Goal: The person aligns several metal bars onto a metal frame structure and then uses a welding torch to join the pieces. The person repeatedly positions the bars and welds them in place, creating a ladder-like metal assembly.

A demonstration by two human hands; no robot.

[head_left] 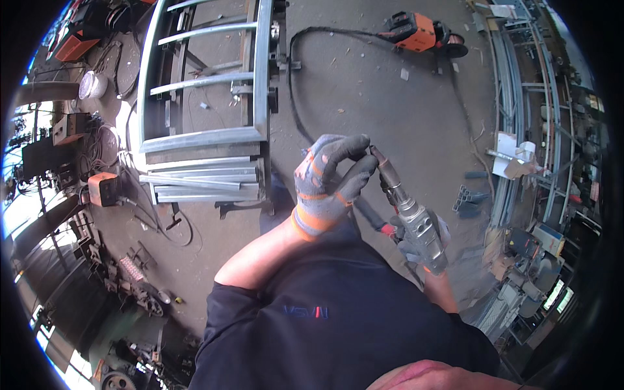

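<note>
A silver welding torch (416, 224) with a stepped metal body is held at a slant in front of my chest, its narrow tip pointing up and to the left. My right hand (442, 229), gloved, is wrapped round the torch from behind; most of its fingers are hidden. At the tip, my left hand (325, 175) in a grey and orange glove has thumb and forefinger closed in a pinch. A dark hose (368, 213) with a red fitting runs in beside my right hand.
A welded metal frame (261, 71) with curved bars stands ahead on the left, loose steel profiles (201, 179) below it. A dark cable (292, 84) trails across the floor to an orange wire feeder (416, 31). Long metal tubes (507, 97) lie along the right.
</note>
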